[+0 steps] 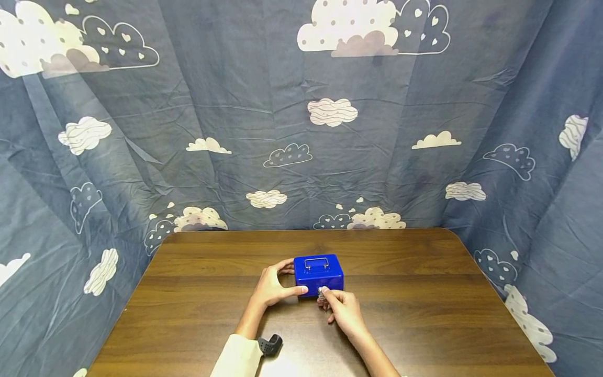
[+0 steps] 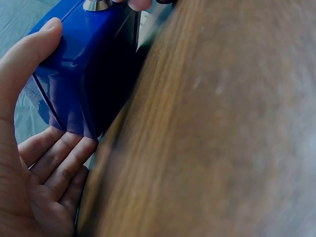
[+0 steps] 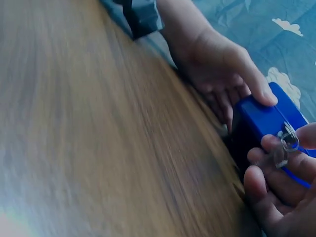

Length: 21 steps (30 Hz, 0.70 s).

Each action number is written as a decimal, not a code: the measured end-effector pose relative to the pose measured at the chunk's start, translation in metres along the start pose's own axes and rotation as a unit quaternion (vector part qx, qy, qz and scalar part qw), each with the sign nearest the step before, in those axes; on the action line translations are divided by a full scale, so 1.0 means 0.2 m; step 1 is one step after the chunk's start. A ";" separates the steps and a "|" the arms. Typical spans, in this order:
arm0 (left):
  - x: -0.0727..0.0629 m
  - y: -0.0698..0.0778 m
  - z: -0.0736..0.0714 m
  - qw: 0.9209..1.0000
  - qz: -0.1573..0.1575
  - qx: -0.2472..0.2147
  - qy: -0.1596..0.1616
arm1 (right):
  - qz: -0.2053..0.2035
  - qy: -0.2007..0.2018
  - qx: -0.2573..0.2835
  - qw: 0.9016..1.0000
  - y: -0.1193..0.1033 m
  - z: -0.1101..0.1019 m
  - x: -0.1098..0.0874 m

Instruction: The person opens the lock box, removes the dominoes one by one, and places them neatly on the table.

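A small blue metal cash box [image 1: 306, 277] with a wire handle [image 1: 316, 258] on its lid stands upright on the table. My left hand [image 1: 270, 287] steadies it from the left, thumb on the front face and fingertips against the left side. In the left wrist view the silver round lock [image 2: 98, 5] shows on the front. My right hand [image 1: 347, 311] pinches a key [image 3: 289, 131] right at the lock, between thumb and forefinger. A metal ring [image 3: 291, 143] with a second key [image 3: 281, 160] hangs from it over the curled fingers.
The brown wooden table [image 1: 424, 303] extends around the box on all sides. A dark wrist strap [image 1: 270, 345] is on the left forearm, over a cream sleeve [image 1: 237, 356]. Blue cloud-printed curtains [image 1: 254, 115] enclose the table's back and sides.
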<state>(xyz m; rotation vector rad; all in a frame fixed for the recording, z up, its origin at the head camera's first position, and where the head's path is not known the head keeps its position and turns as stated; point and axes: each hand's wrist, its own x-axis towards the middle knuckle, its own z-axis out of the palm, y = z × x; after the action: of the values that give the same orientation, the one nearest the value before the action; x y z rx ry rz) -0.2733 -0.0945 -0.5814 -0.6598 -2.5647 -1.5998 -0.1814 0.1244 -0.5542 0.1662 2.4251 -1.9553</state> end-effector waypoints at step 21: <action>0.00 -0.03 -0.01 1.000 0.011 0.018 -0.023 | -0.127 0.118 -0.110 0.979 0.15 -0.18 0.11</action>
<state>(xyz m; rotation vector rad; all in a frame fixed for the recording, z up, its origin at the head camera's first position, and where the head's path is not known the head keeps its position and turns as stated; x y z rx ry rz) -0.2768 -0.0986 -0.5856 -0.7261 -2.6029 -1.5452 -0.1981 0.1675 -0.5775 0.0919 2.9267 -1.8274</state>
